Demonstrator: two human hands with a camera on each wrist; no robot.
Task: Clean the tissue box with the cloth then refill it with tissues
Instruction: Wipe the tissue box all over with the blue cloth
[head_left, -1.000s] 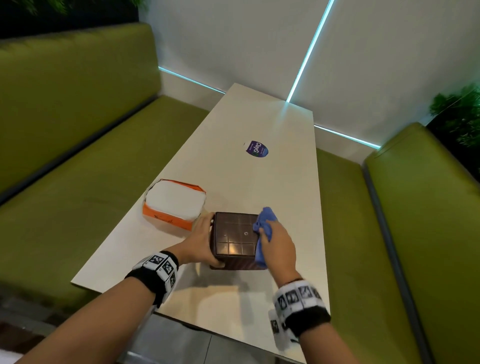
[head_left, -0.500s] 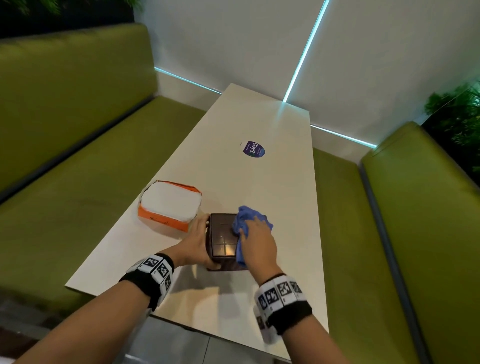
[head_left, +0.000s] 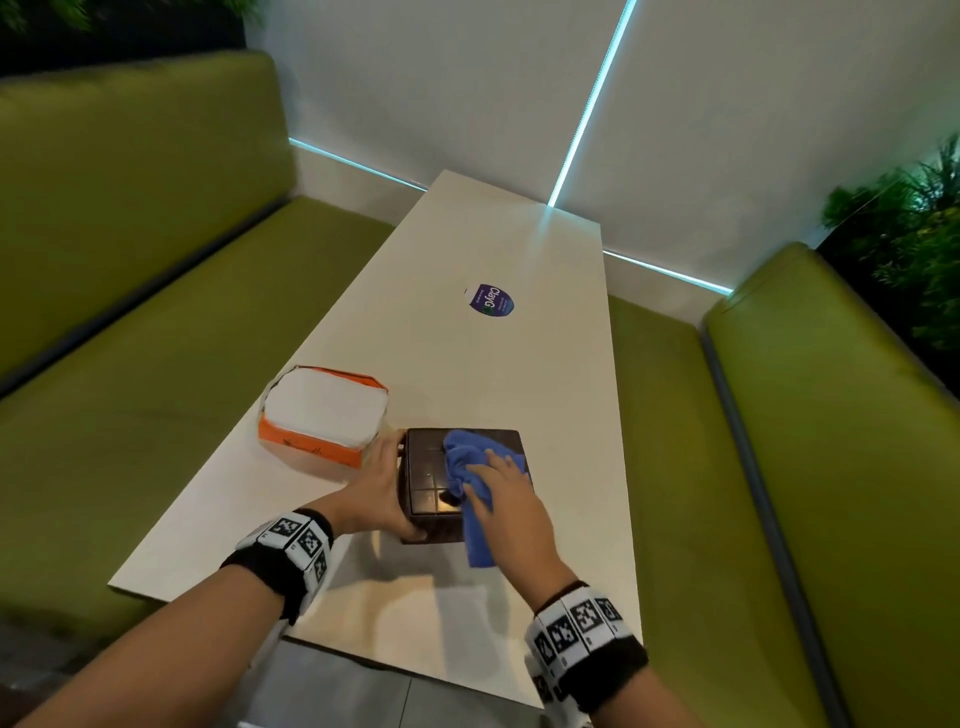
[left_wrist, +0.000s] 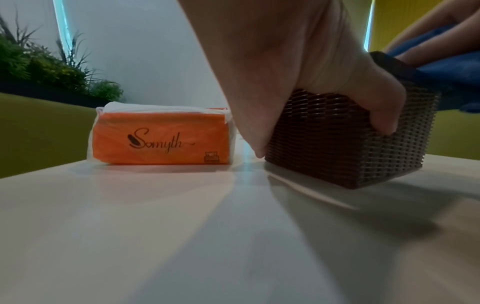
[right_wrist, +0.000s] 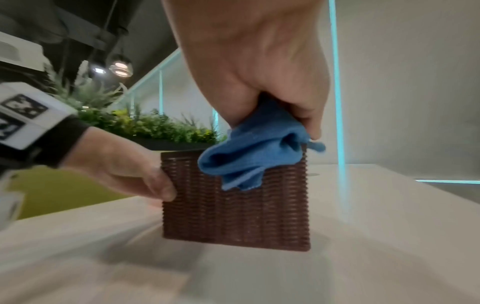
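A dark brown woven tissue box stands on the white table near its front edge. My left hand grips the box's left side, thumb round the near corner. My right hand holds a bunched blue cloth and presses it on the box's top; one cloth end hangs over the front. An orange pack of white tissues lies just left of the box.
Green bench seats run along both sides of the table. A purple sticker sits on the table farther back. Plants stand behind the right bench. A white wall closes the far end.
My right hand has slid the blue cloth from the box's right edge leftward across the top. The left hand keeps its hold on the box's left side.
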